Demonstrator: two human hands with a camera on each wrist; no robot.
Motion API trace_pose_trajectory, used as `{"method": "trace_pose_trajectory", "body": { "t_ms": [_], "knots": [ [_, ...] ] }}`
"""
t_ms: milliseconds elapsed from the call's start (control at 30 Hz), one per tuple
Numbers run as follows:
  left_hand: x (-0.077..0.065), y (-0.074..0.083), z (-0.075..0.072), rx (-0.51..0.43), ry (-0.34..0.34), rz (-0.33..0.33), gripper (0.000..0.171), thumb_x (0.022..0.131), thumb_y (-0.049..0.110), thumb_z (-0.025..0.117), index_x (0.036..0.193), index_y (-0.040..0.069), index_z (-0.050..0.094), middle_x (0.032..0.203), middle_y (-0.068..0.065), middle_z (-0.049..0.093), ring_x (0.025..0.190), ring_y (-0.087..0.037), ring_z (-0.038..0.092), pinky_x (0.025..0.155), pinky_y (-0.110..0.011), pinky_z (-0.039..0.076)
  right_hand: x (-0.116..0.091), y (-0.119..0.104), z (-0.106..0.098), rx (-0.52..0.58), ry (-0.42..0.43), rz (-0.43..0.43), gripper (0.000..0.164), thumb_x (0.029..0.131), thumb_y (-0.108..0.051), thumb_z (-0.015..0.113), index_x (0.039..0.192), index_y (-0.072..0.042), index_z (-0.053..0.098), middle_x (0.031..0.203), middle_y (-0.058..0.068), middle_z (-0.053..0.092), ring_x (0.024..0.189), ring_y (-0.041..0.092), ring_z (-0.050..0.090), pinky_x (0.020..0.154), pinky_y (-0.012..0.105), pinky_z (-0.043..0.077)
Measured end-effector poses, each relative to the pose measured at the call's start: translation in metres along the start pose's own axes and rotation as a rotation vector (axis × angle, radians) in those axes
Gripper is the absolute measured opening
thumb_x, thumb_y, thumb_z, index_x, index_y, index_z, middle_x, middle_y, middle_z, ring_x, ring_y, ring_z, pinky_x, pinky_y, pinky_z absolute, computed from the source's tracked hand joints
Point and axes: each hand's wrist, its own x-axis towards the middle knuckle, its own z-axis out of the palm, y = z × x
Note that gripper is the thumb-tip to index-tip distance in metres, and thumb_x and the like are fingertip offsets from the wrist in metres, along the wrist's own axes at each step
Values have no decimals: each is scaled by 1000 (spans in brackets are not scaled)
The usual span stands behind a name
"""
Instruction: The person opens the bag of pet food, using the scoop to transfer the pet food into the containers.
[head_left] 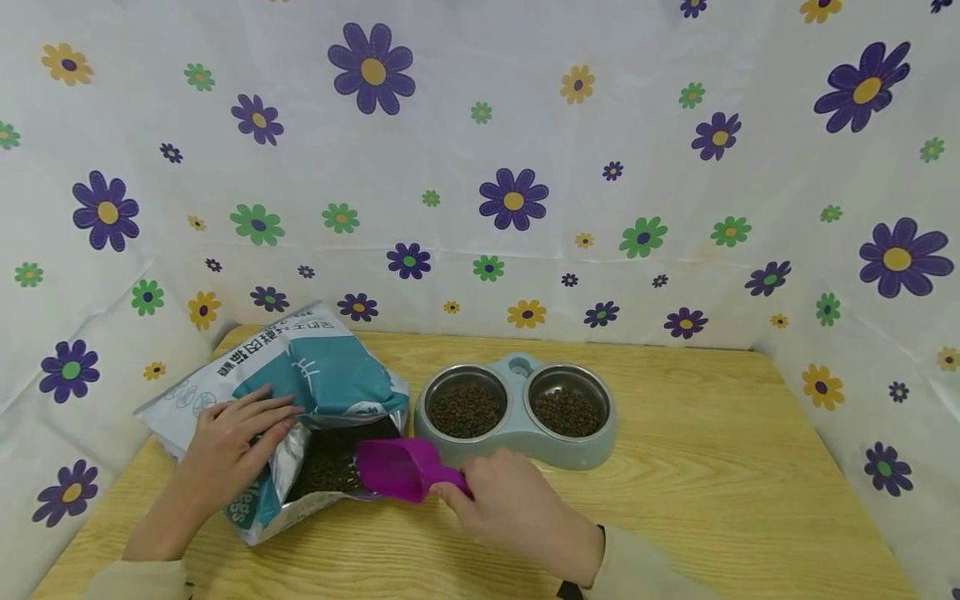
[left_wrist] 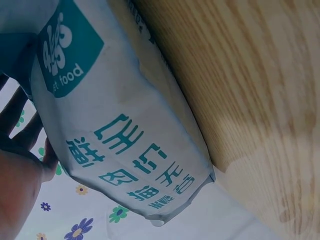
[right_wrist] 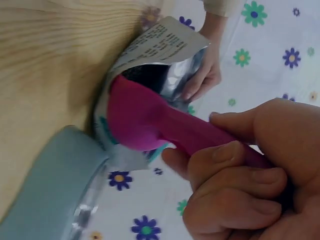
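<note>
A pet food bag (head_left: pixel 341 367) lies on its side at the left of the table, its torn mouth facing me and brown kibble (head_left: pixel 330 467) showing inside. My left hand (head_left: pixel 238 442) holds the bag by the edge of its mouth; the fold hides part of the grip. In my right hand (head_left: pixel 517 508) is the handle of a magenta scoop (head_left: pixel 397 468), fingers wrapped round it. The scoop's head is at the right side of the bag's mouth, and whether it carries kibble cannot be seen. The right wrist view shows the scoop (right_wrist: pixel 137 115) partly inside the opening.
Just right of the bag stands a pale blue double feeder (head_left: pixel 517 442) with two steel bowls, each holding kibble. The scoop is close to its front left. A white flowered cloth (head_left: pixel 450 167) hangs behind the wooden table (head_left: pixel 697 467) and at its sides.
</note>
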Motion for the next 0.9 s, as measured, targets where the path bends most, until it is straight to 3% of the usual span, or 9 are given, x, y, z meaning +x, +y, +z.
{"method": "trace_pose_trajectory", "body": {
  "t_ms": [100,200,433,533,667,733,900],
  "knots": [
    [0,0,0,-4,-7,-4,24,96,12,68,118,17,77,125,-12,74,127,-46,57,93,-58,32,7,-12,1,-113,13,-41,56,102,-37,62,56,-20,36,50,-13,23,43,1,22,40,17,19],
    [1,0,0,-6,-16,-8,23,97,12,68,118,16,77,125,-13,74,128,-46,56,93,-58,32,16,-15,4,-107,-22,-26,58,103,-37,60,55,-20,33,49,-13,21,43,2,21,39,17,19],
    [1,3,-2,-10,-15,-11,22,96,11,68,116,16,78,125,-14,74,127,-48,56,93,-57,32,36,-2,11,254,-147,129,64,103,-38,61,48,-20,33,43,-12,22,40,2,17,42,20,18],
    [1,3,-1,-12,-11,-11,23,96,11,68,116,16,77,125,-14,74,128,-47,56,93,-57,32,40,7,15,390,-189,193,59,103,-39,60,49,-16,50,43,-12,30,41,4,21,43,20,20],
    [0,2,-1,-11,-14,-16,23,96,11,68,117,16,77,125,-14,74,128,-46,56,93,-57,32,39,19,20,547,-234,287,49,103,-43,59,75,-7,76,47,-7,44,40,7,28,41,23,26],
    [0,2,-1,-11,-13,-18,23,96,11,68,116,16,78,125,-14,74,128,-47,56,93,-57,32,37,24,22,636,-254,338,48,102,-45,60,85,-4,79,49,-4,47,39,8,27,39,24,26],
    [-1,0,0,-10,-3,-17,24,96,12,68,117,17,78,125,-13,74,128,-46,56,93,-59,32,28,36,29,800,-275,400,52,102,-46,59,91,2,76,52,-2,45,37,8,23,36,23,23]
  ]
}}
